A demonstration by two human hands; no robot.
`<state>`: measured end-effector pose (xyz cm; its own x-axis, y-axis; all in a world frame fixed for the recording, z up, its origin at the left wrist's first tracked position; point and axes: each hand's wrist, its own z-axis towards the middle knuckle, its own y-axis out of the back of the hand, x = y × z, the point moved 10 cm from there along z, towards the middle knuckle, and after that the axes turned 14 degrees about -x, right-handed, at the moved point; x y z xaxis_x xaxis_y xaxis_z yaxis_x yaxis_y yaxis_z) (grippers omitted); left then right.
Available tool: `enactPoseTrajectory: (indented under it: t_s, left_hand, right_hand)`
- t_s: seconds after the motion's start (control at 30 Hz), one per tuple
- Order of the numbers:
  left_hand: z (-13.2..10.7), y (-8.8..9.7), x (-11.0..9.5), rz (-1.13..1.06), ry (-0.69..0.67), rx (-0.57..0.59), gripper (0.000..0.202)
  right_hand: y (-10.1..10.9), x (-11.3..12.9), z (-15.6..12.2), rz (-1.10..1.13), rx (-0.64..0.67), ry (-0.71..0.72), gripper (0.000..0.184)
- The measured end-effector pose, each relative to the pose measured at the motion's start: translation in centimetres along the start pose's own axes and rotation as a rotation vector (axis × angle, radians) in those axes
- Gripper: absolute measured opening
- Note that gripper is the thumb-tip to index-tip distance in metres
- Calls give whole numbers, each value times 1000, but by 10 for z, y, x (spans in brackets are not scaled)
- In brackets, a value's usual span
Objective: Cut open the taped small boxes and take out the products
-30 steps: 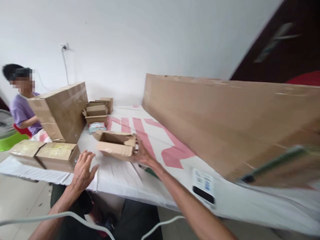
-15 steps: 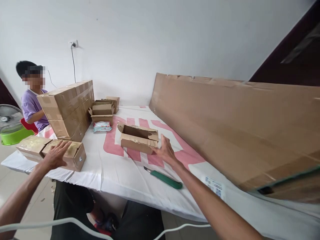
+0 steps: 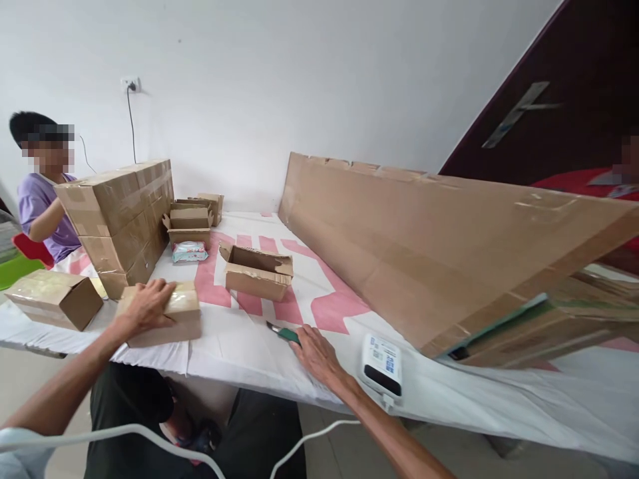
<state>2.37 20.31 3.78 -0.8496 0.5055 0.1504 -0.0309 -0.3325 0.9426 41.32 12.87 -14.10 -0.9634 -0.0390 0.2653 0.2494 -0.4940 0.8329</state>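
- I've L hand (image 3: pixel 146 309) draped over taped box (image 3: pixel 186 311), nr front edge of table (image 3: pixel 234 362); can't tell if gripping.
- R hand (image 3: pixel 318 358) over handle of green knife (image 3: pixel 287 334), grip unclear; blade nr open box (image 3: pixel 257 283).

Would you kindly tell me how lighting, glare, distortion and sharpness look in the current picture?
Head view: soft, diffuse light on the wall; head view: glare on the taped box under the left hand; head view: the door slants steeply, perhaps from lens distortion or camera tilt; head view: the knife looks fairly crisp.
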Motion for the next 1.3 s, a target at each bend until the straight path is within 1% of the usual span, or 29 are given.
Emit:
enactPoseTrajectory:
  t_s: [0.07, 0.1, 0.13, 0.17, 0.2, 0.3, 0.33, 0.37, 0.4, 0.43, 0.47, 0.5, 0.57, 0.67, 0.73, 0.83, 1.0, 1.07, 1.17, 1.3]
  left_hand:
    - [5, -1, -41, -78, -33, -53, 88]
    - [6, -1, -52, -129, -43, -84, 89]
    - [6, 1, -55, -174, -29, -123, 87]
    - [5, 3, -49, -214, 7, -171, 83]
    - [1, 6, -34, -247, 65, -226, 77]
    - [-23, 8, 31, -357, 312, -372, 58]
    - [-34, 5, 51, -420, 394, -394, 56]
    - [-45, -1, 66, -503, 466, -393, 57]
    - [-54, -8, 75, -605, 519, -379, 60]
    - [-63, -16, 78, -715, 560, -355, 63]
    - [-70, -24, 77, -826, 591, -330, 67]
    - [-75, -30, 73, -927, 617, -313, 71]
    - [-81, -36, 64, -1069, 661, -313, 74]
    - [-81, -35, 53, -1155, 687, -323, 65]
    - [-78, -35, 47, -1174, 688, -284, 60]
    - [-74, -36, 45, -1169, 694, -218, 54]
    - [-64, -36, 52, -1157, 726, -235, 47]
    - [-61, -37, 54, -1151, 744, -242, 47]
    - [-58, -39, 54, -1133, 733, -220, 47]
    - [-60, -47, 48, -1162, 717, -141, 57]
  right_hand:
    - [5, 8, 8, 115, -30, -85, 12]
    - [8, 12, 11, 200, -40, -138, 14]
    - [10, 18, 14, 302, -46, -192, 18]
    - [11, 25, 16, 416, -45, -244, 23]
    - [11, 34, 17, 535, -32, -291, 30]
    - [8, 72, 18, 866, 61, -402, 48]
    - [7, 85, 18, 955, 86, -432, 53]
    - [7, 98, 17, 1028, 104, -457, 58]
    - [7, 110, 17, 1085, 115, -474, 61]
    - [7, 120, 17, 1128, 117, -487, 63]
    - [7, 129, 17, 1158, 117, -492, 62]
    - [7, 137, 17, 1174, 117, -491, 61]
    - [7, 146, 17, 1182, 109, -486, 56]
    - [10, 150, 15, 1162, 95, -484, 52]
    - [13, 149, 14, 1141, 93, -473, 52]
    - [21, 146, 14, 1110, 84, -453, 54]
    - [28, 147, 16, 1066, 81, -441, 64]
    - [29, 149, 16, 1057, 82, -439, 63]
    - [29, 149, 17, 1040, 83, -439, 58]
    - [31, 147, 16, 1026, 78, -431, 61]
